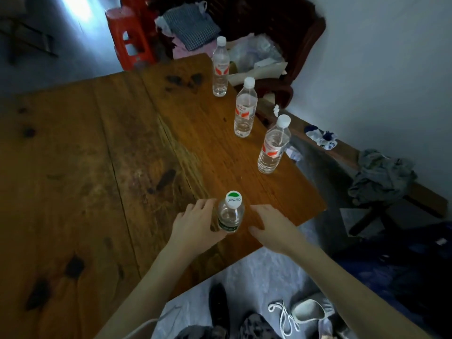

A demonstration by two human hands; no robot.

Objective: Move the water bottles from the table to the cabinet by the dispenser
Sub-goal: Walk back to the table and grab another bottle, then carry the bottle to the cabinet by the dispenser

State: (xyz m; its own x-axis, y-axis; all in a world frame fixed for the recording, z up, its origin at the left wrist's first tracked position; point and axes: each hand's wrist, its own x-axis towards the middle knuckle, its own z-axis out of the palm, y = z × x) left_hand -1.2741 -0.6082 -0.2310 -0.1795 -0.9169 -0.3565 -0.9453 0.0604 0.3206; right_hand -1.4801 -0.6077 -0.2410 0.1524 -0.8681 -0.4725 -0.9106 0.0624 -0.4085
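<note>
Wooden table (122, 167), brown, knotted and stained, bearing four upright water bottles. Nearest item: green-capped bottle (230, 212), clear, standing near the table's front edge between both hands. Left hand (195, 225): forearm extended from lower frame, fingers curled around the bottle's left side, thumb against its lower label; grip appears in contact, though the fingertips behind the bottle are hidden. Right hand (271, 227): fingers relaxed and loosely spread, palm down, just beside the bottle's right side, holding nothing; contact with the bottle cannot be confirmed. Three white-capped bottles with red labels along the right edge: far bottle (220, 68), middle bottle (244, 110), near bottle (273, 146), set apart from one another. Label text too blurred to read. Beyond the table: red plastic stool (129, 37), dark chair heaped with clothes (190, 23). Shoes (308, 310) on the floor below, partly cut off.
</note>
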